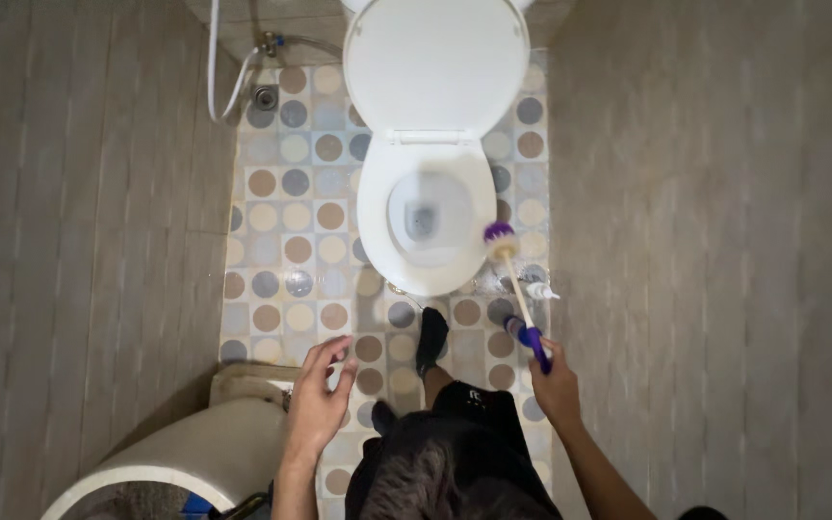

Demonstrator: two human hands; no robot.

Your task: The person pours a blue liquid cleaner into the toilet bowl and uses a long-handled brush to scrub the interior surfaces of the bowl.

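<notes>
The right hand (556, 385) is closed around the purple grip of a toilet brush (516, 289), whose pale shaft slants up toward eleven o'clock from the fist. Its purple-topped bristle head sits at the toilet bowl (377, 207) rim, at about four o'clock on the rim. The left hand (318, 400) holds nothing, fingers spread loose in the air, well apart from the brush at nine o'clock of it. The toilet lid (435, 63) stands raised at twelve o'clock. A small white spray bottle (538, 290) lies on the dotted tile floor (281, 241) just beside the shaft. A pale curved tub (185, 457) sits at seven o'clock, below the left hand.
</notes>
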